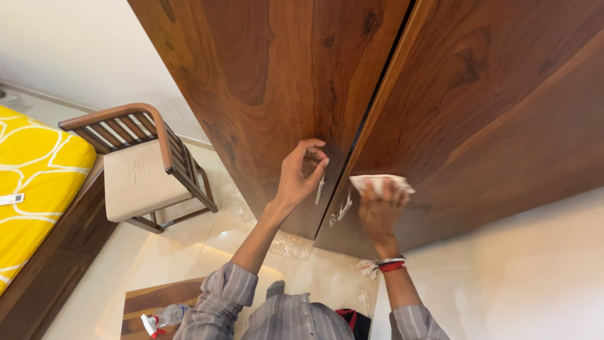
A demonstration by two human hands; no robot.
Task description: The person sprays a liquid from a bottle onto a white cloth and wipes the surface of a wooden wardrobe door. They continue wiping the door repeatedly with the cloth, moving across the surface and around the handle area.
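**A:** What are the hands doing at the wardrobe?

**B:** Taking the metal door handles as the landmark: the left hand (301,173) curls loosely round the left door's handle (320,189), fingers bent, not tightly closed. Just right of the other handle (344,206), the right hand (379,211) presses a crumpled white cloth (377,184) flat against the right door (478,126), fingers spread over it.

**B:** How far along does the wiping look?

**A:** Hard to judge. The cloth sits near the handles only; no wet streaks show, so most of the door's surface seems not yet covered.

**B:** And the materials?

**A:** The doors are dark, glossy wood with swirling grain. Below and left of the handles, a spray bottle (165,317) lies on a pale, shiny tiled floor (189,245).
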